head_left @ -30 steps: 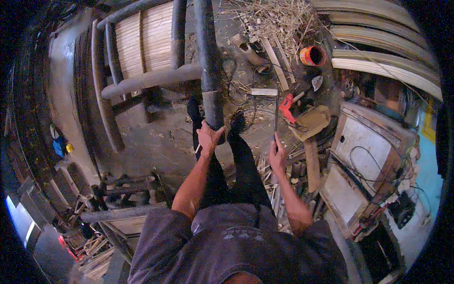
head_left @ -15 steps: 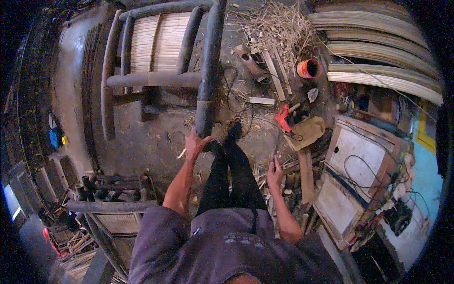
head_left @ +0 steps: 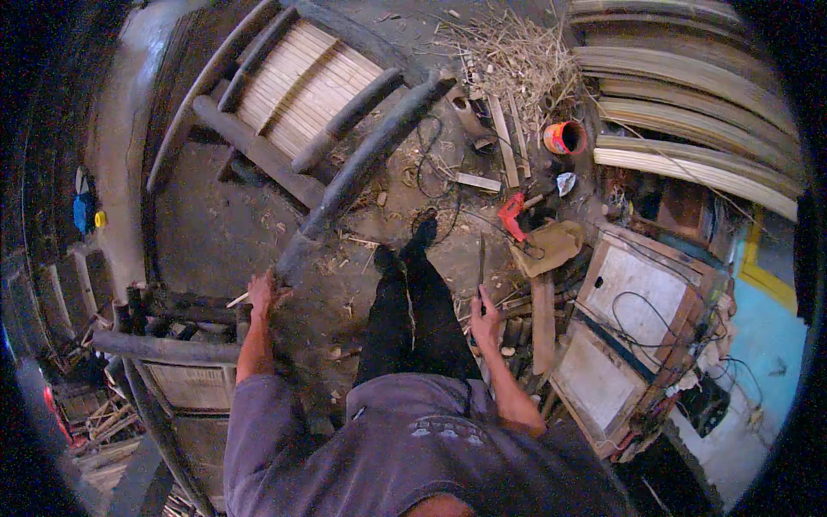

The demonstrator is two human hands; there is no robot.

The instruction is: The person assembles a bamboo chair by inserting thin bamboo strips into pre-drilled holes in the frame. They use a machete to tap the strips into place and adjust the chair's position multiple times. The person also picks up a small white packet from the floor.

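A large bamboo chair frame [head_left: 370, 164] with dark thick poles and a pale slatted panel [head_left: 297, 82] stands tilted across the upper left. At the near end of its long pole, my left hand [head_left: 263, 293] is closed on the pole; part of the grip is hidden. A short pale stick [head_left: 239, 300] juts out beside that hand. My right hand [head_left: 485, 326], to the right of my legs, is wrapped round the dark handle of a long narrow knife [head_left: 481, 263]. Its blade points away from me.
A red power drill [head_left: 513, 217] lies beside brown cardboard [head_left: 551, 246]. Beyond are an orange bucket [head_left: 564, 138], a shavings pile [head_left: 517, 69] and bundled bamboo strips [head_left: 689, 103]. A wooden cabinet [head_left: 633, 289] stands right; another bamboo frame [head_left: 172, 345] is at near left. A cord [head_left: 426, 164] crosses the floor.
The bamboo chair frame has swung round, its near pole end moving left with my left hand. My right hand has shifted slightly left, and the knife now shows more clearly.
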